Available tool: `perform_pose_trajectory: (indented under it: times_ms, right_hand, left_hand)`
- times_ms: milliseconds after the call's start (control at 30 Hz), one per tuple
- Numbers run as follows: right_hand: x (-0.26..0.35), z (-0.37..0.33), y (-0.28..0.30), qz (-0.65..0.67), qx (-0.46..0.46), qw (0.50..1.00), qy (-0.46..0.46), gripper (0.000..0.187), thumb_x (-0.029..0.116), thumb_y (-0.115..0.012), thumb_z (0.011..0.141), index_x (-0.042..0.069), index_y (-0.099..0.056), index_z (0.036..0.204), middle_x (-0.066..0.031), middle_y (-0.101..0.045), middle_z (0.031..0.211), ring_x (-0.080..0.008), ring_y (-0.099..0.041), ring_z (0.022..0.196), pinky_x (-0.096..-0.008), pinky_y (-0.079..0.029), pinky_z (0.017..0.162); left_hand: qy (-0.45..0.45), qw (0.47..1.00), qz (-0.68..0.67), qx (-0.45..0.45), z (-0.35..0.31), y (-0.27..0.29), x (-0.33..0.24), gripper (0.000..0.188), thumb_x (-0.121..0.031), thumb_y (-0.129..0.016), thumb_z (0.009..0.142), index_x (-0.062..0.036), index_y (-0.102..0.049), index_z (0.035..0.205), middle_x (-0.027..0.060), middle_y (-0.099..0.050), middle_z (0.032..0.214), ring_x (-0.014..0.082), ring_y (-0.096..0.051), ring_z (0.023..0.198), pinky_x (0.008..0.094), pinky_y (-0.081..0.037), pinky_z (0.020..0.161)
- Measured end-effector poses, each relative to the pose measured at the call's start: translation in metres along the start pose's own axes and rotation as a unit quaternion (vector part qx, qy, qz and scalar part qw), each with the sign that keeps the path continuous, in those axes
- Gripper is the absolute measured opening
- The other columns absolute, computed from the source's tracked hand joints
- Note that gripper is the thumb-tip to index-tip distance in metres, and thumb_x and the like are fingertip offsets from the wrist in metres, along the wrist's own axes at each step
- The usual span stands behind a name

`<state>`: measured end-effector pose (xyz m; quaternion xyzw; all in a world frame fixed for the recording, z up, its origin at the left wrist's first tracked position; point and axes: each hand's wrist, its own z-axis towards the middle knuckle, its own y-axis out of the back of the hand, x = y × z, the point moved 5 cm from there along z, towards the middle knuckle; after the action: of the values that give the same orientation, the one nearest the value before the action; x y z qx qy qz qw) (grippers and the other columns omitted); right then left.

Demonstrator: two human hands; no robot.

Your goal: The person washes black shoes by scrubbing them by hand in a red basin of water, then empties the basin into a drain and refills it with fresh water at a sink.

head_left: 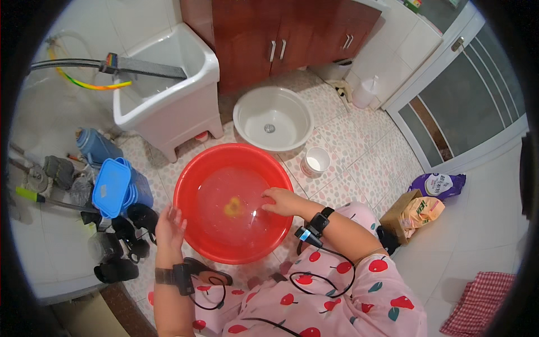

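Cherry-print clothing (pixel 359 314) | red basin (pixel 234 156): round, glossy | water (pixel 216 188): yellow patch (pixel 232 207)

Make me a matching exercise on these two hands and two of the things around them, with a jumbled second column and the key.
1. Left hand
2. Right hand
3. Small tub
4. Cloth

A. red and white checks
B. fingers over the inside of the red basin
C. near the white basin
D. fingers at the left rim of the red basin

Pairs: 1-D, 2-B, 3-C, 4-A
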<state>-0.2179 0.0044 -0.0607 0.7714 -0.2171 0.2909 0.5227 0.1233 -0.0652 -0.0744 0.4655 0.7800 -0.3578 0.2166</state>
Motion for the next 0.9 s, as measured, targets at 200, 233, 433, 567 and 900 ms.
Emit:
perform_pose_trajectory:
  times_ms: [200, 233, 433, 567, 900]
  right_hand:
    - [-0.001, 0.02, 0.002, -0.065, 0.065, 0.996, -0.004, 0.045, 0.025, -0.061, 0.081, 0.001, -0.053, 0.118, -0.0204, -0.057, 0.11, -0.0358, -0.056, 0.101, -0.0437, -0.045, 0.087]
    - [-0.001, 0.022, 0.0, -0.096, 0.069, 0.993, 0.0, 0.045, 0.024, -0.061, 0.081, 0.001, -0.053, 0.118, -0.0202, -0.056, 0.111, -0.0358, -0.055, 0.101, -0.0442, -0.044, 0.088]
    - [0.005, 0.056, -0.015, -0.097, 0.128, 0.986, 0.039, 0.047, 0.025, -0.06, 0.084, 0.0, -0.05, 0.122, -0.0205, -0.052, 0.12, -0.0367, -0.05, 0.11, -0.0444, -0.041, 0.094]
    - [-0.003, 0.088, -0.031, -0.104, 0.15, 0.983, 0.009, 0.046, 0.026, -0.058, 0.086, -0.001, -0.049, 0.122, -0.0218, -0.05, 0.123, -0.0379, -0.048, 0.114, -0.0452, -0.04, 0.096]
    - [0.028, 0.059, -0.083, 0.046, 0.266, 0.958, -0.092, 0.047, 0.028, -0.06, 0.085, -0.001, -0.051, 0.121, -0.0235, -0.05, 0.122, -0.0397, -0.047, 0.114, -0.0442, -0.04, 0.096]
  left_hand:
    - [0.0, 0.999, 0.006, 0.038, -0.008, -0.042, -0.008, 0.039, -0.03, -0.054, 0.091, -0.0102, -0.05, 0.125, 0.0029, -0.049, 0.127, 0.0153, -0.046, 0.113, 0.0322, -0.037, 0.093]
    - [0.012, 0.999, -0.002, 0.046, -0.013, -0.048, -0.007, 0.038, -0.029, -0.053, 0.091, -0.0091, -0.05, 0.123, 0.003, -0.049, 0.128, 0.0152, -0.045, 0.115, 0.0332, -0.033, 0.096]
    - [0.01, 0.996, 0.091, 0.018, 0.008, -0.051, -0.023, 0.039, -0.031, -0.049, 0.094, -0.0092, -0.049, 0.125, 0.0046, -0.047, 0.131, 0.0189, -0.045, 0.117, 0.0359, -0.033, 0.1]
    - [0.057, 0.998, 0.032, -0.018, 0.033, -0.041, -0.017, 0.04, -0.031, -0.049, 0.094, -0.0089, -0.047, 0.126, 0.0048, -0.046, 0.132, 0.0195, -0.044, 0.118, 0.0362, -0.033, 0.1]
    - [0.217, 0.97, -0.064, -0.085, 0.017, -0.073, 0.021, 0.028, -0.016, -0.048, 0.094, -0.0062, -0.051, 0.12, 0.0008, -0.051, 0.12, 0.013, -0.046, 0.111, 0.0296, -0.033, 0.098]
